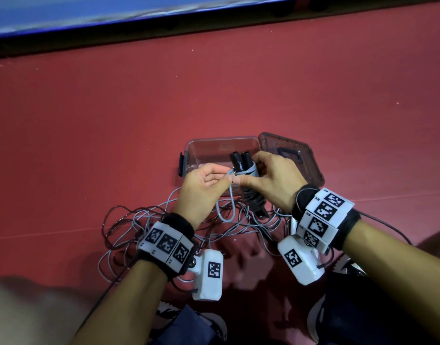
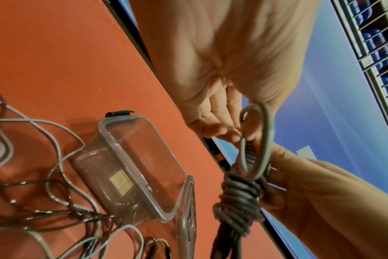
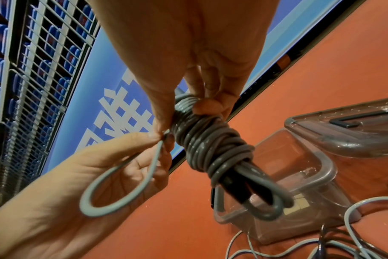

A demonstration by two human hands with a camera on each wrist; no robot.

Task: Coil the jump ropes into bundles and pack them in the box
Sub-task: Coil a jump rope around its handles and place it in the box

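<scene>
A coiled grey jump rope bundle [image 1: 251, 192] with two black handles [image 1: 241, 159] is held above the clear plastic box [image 1: 189, 158]. My right hand [image 1: 271, 178] grips the bundle [image 3: 206, 140] around its wraps. My left hand [image 1: 204, 188] pinches a free loop of the same grey rope [image 3: 122, 184] right beside the bundle. In the left wrist view the loop [image 2: 257, 140] rises from the wound bundle [image 2: 239, 199]. More loose ropes [image 1: 144, 227], grey and dark, lie tangled on the red floor under my wrists.
The box [image 2: 131, 168] stands open on the red floor [image 1: 214, 95] with nothing seen inside. Its smoky lid [image 1: 293, 158] lies to its right. A blue board with a black edge [image 1: 114, 18] runs along the far side. My shoes [image 1: 318, 319] are at the bottom.
</scene>
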